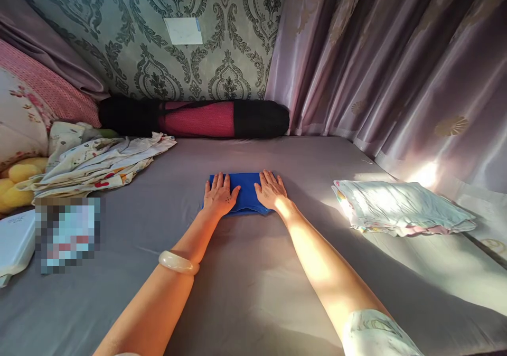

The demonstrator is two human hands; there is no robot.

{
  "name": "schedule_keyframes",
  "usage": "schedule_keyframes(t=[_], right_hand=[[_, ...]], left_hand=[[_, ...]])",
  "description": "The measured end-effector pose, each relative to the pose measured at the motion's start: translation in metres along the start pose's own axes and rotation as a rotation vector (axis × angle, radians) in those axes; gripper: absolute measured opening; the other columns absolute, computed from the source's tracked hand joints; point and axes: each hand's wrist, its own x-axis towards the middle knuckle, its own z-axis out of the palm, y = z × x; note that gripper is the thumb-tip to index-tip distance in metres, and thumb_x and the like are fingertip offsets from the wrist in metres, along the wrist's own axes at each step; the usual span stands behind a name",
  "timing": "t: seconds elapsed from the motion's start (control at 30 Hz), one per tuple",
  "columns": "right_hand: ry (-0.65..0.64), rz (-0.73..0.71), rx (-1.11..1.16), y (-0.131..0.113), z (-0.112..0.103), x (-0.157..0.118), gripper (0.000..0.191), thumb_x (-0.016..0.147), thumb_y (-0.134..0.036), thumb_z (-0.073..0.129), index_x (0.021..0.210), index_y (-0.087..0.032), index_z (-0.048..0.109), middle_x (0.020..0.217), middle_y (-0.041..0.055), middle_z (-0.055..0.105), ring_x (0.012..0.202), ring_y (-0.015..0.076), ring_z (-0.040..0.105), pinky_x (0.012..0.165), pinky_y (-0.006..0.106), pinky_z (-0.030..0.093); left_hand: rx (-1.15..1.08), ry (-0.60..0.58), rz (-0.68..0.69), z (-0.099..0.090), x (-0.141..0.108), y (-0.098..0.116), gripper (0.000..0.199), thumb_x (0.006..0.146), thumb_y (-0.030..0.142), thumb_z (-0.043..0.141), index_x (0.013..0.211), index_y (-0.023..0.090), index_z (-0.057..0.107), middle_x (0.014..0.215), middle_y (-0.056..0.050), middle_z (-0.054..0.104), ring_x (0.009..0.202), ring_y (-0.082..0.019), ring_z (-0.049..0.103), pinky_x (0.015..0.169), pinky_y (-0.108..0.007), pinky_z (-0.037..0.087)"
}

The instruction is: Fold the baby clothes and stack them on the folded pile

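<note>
A folded piece of blue cloth [246, 189] lies flat on the grey bed sheet [237, 271], in the middle of the head view. My left hand [220, 193] rests palm down on its left side, fingers stretched forward and thumb out. On its right side lies my right hand [272, 189], also flat with the fingers extended. Parts of the cloth under both palms are hidden. A pale bangle [178, 262] sits on my left forearm.
At the right lies a folded light-coloured stack of cloth [404, 205] beside the purple curtain [356, 71]. Crumpled printed fabric [106, 160] and a yellow plush thing [19, 181] are at the left. A black and red roll [198, 118] runs along the wall.
</note>
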Motion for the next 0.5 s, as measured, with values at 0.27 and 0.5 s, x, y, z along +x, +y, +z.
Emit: schedule_keyframes(t=[0.27,0.5], right_hand=[[0.126,-0.015,0.020,0.004,-0.017,-0.006,0.059,0.101,-0.037,0.017,0.152,-0.008,0.029,0.161,0.0127,0.018,0.149,0.0247,0.012,0.121,0.048,0.010],[-0.006,0.019,0.028,0.007,-0.005,-0.005,0.063,0.101,-0.041,0.016,0.153,-0.007,0.025,0.161,0.0124,0.020,0.149,0.0240,0.015,0.120,0.046,0.013]], left_hand=[[0.004,0.084,-0.020,-0.012,-0.007,-0.008,0.067,0.098,0.049,0.017,0.147,0.008,0.037,0.156,-0.019,0.031,0.147,-0.032,0.023,0.118,-0.055,0.018],[-0.046,-0.047,-0.066,-0.003,-0.004,-0.017,0.072,0.096,0.055,0.016,0.151,0.011,0.031,0.157,-0.017,0.030,0.146,-0.031,0.025,0.117,-0.055,0.022]])
